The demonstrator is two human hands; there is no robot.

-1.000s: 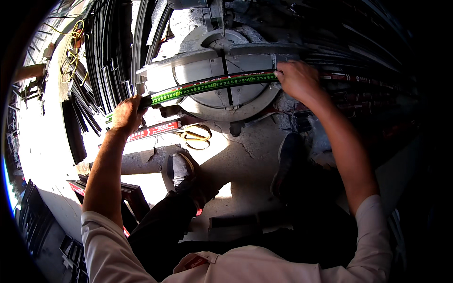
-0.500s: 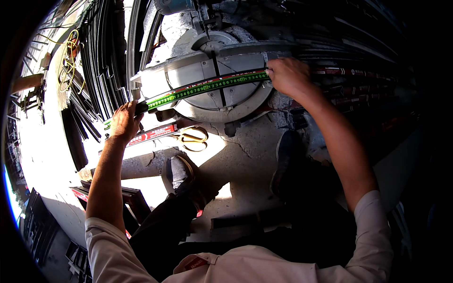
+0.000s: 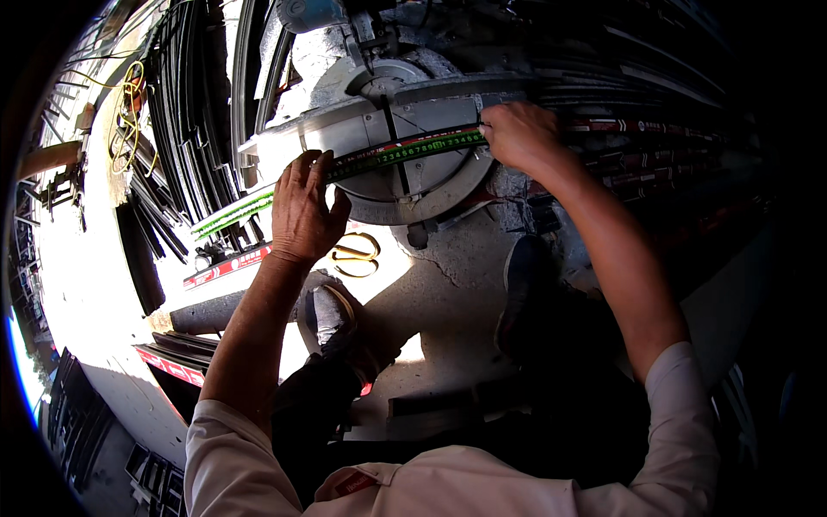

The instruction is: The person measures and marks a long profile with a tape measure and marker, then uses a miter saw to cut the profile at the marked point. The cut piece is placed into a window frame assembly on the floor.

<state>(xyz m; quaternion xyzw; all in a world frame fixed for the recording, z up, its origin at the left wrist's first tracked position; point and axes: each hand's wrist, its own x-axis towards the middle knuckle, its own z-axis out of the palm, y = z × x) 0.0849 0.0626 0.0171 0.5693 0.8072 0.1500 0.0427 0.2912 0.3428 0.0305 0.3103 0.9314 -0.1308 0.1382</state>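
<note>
A green tape measure (image 3: 405, 154) with dark numbers lies stretched along a long dark strip with a red label band (image 3: 444, 136), across the round metal table of a mitre saw (image 3: 379, 211). My left hand (image 3: 306, 211) is closed over the tape and strip left of the saw's middle, fingers on the far side and thumb on the near side. At the tape's right end my right hand (image 3: 521, 136) pinches tape and strip together. Left of my left hand a bright green length (image 3: 233, 215) runs on; the tape's case cannot be made out.
Yellow-handled scissors (image 3: 355, 254) lie on the floor below the saw, near my shoe (image 3: 329, 314). Bundles of dark strips (image 3: 185, 112) stand at the left, more (image 3: 663, 168) at the shadowed right. A yellow cord (image 3: 129, 112) hangs at far left.
My left hand has slid right along the tape and strip, from their left part toward the saw's middle. My right hand stays nearly in place at the tape's end.
</note>
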